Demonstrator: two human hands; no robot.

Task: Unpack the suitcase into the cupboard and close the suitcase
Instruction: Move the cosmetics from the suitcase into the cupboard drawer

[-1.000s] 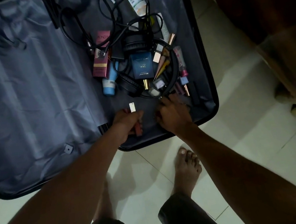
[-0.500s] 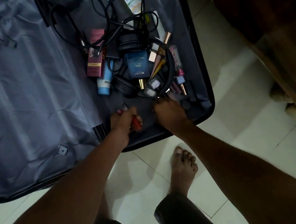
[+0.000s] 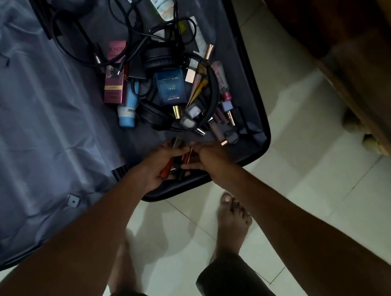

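The left hand (image 3: pixel 160 165) is curled round a small bundle of slim cosmetic sticks (image 3: pixel 167 170), one of them orange-red, above the near edge of the open suitcase (image 3: pixel 260 117). The right hand (image 3: pixel 210 157) meets it from the right, fingers pinched on another thin stick that slants up and away from the near rim; it looks to be passing this into the left hand's bundle. The sticks' long axes run roughly from the near rim toward the heap.

The rest of the load lies just beyond both hands, deeper in the suitcase: black headphones (image 3: pixel 157 59) ringed round a blue perfume box (image 3: pixel 170 86), loose lipsticks on its right, a pink box (image 3: pixel 116 83) and blue tube (image 3: pixel 128 112) on its left, tangled cables (image 3: pixel 86 47) beyond. The right hand is nearer the lipsticks. The suitcase's lined lid half (image 3: pixel 19 124) lies flat to the left; tiled floor (image 3: pixel 306 161) to the right gives open room toward the dark wooden furniture (image 3: pixel 361 19).
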